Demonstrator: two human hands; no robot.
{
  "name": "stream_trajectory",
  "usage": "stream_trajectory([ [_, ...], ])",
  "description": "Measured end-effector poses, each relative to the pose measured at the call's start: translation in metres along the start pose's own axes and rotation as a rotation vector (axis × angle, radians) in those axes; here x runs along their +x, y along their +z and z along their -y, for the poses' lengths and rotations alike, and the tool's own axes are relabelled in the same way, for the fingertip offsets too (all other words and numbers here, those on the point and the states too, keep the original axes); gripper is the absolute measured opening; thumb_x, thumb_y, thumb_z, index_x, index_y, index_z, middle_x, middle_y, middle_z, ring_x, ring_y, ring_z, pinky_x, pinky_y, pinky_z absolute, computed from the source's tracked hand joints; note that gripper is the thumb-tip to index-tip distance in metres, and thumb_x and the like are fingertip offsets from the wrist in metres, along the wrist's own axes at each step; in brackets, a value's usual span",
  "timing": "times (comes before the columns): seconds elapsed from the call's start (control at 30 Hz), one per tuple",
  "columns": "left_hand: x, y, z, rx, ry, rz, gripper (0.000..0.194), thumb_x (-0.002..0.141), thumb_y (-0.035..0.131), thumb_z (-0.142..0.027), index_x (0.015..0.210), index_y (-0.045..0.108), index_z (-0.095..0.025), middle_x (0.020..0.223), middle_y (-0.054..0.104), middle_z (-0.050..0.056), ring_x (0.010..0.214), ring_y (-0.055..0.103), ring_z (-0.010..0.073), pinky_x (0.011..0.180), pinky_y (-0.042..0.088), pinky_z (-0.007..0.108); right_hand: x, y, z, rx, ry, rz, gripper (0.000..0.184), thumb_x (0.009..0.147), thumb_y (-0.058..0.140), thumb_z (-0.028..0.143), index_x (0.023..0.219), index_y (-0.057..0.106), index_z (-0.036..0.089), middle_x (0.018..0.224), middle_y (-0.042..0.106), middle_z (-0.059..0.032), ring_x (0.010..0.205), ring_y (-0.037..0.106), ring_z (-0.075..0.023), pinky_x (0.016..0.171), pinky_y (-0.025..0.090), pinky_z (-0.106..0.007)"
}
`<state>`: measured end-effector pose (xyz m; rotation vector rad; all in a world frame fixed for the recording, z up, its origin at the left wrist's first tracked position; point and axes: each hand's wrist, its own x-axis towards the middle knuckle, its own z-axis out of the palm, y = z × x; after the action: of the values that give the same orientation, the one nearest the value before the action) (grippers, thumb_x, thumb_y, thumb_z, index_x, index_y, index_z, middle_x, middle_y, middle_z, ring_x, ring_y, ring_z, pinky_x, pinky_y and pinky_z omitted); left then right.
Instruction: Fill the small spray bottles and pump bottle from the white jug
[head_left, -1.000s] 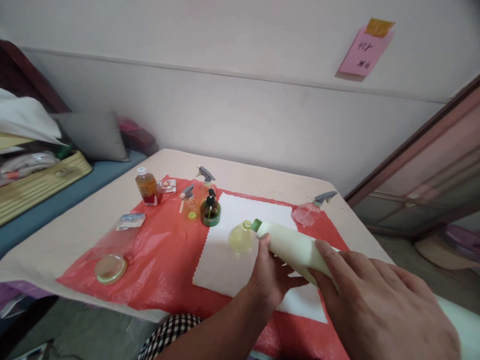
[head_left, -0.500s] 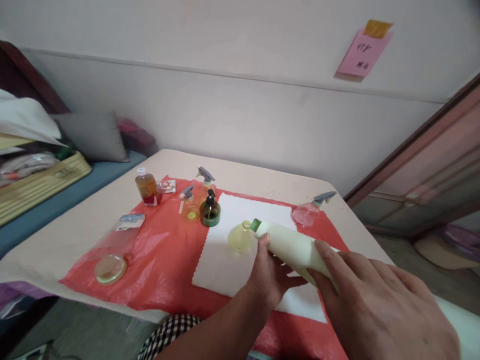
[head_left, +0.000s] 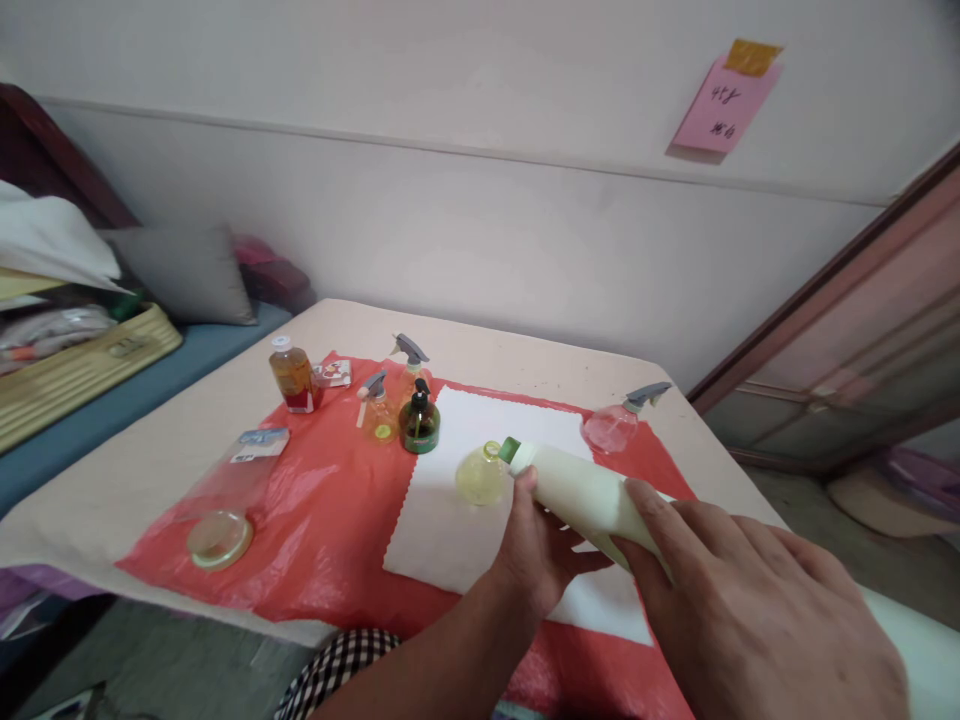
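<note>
A long pale-green bottle (head_left: 577, 485) lies tilted across both hands, its green spout (head_left: 509, 449) pointing left and slightly away from me. My left hand (head_left: 536, 545) grips it close to the neck, thumb on the near side and fingers underneath. Farther back along the body, my right hand (head_left: 750, 600) is wrapped over the top. A round translucent yellow bottle (head_left: 480, 477) without a spray head stands on the white cloth (head_left: 431, 540), its mouth just beside the spout. Whether any liquid is flowing I cannot make out.
On the red plastic sheet (head_left: 322, 530) stand a dark pump bottle (head_left: 419, 428), an orange spray bottle (head_left: 381, 420), a pink spray bottle (head_left: 611, 428) and an amber bottle (head_left: 294, 378). A round lid (head_left: 220, 540) and a clear plastic bag (head_left: 244, 470) lie at left.
</note>
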<state>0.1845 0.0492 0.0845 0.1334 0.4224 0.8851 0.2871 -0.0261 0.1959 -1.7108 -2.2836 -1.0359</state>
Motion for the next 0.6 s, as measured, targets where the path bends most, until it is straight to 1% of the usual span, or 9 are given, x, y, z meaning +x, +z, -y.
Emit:
stream_trajectory([
  [0.13, 0.0004, -0.0001, -0.0005, 0.000, -0.008, -0.009, 0.069, 0.088, 0.042, -0.068, 0.126, 0.063, -0.015, 0.111, 0.061, 0.014, 0.094, 0.057, 0.0274, 0.085, 0.051, 0.046, 0.0019, 0.0011, 0.0021, -0.003, 0.020, -0.063, 0.035, 0.093, 0.039, 0.019, 0.118, 0.063, 0.014, 0.086, 0.069, -0.0118, 0.075, 0.064, -0.0284, 0.074, 0.045, -0.045],
  [0.3, 0.0022, -0.0020, -0.0011, -0.017, -0.002, -0.001, 0.069, 0.088, 0.043, -0.069, 0.128, 0.062, -0.016, 0.116, 0.060, 0.014, 0.100, 0.058, 0.0304, 0.085, 0.051, 0.047, -0.0002, 0.0021, 0.0014, -0.009, -0.007, -0.022, 0.034, 0.093, 0.042, 0.019, 0.122, 0.060, 0.015, 0.093, 0.070, -0.0118, 0.078, 0.064, -0.0274, 0.078, 0.045, -0.044],
  [0.47, 0.0007, -0.0010, -0.0009, -0.004, -0.006, -0.017, 0.070, 0.089, 0.041, -0.069, 0.128, 0.062, -0.015, 0.114, 0.061, 0.014, 0.098, 0.058, 0.0291, 0.085, 0.051, 0.047, 0.0009, 0.0026, 0.0012, -0.025, -0.004, -0.038, 0.033, 0.092, 0.043, 0.018, 0.120, 0.061, 0.015, 0.086, 0.068, -0.0099, 0.074, 0.063, -0.0271, 0.075, 0.045, -0.043],
  [0.6, -0.0003, -0.0005, -0.0002, 0.002, 0.002, 0.001, 0.070, 0.089, 0.041, -0.069, 0.129, 0.061, -0.016, 0.114, 0.061, 0.014, 0.097, 0.058, 0.0285, 0.083, 0.051, 0.045, 0.0015, 0.0023, 0.0008, -0.027, -0.007, -0.031, 0.032, 0.092, 0.044, 0.018, 0.120, 0.060, 0.016, 0.088, 0.069, -0.0099, 0.076, 0.064, -0.0268, 0.076, 0.045, -0.043],
])
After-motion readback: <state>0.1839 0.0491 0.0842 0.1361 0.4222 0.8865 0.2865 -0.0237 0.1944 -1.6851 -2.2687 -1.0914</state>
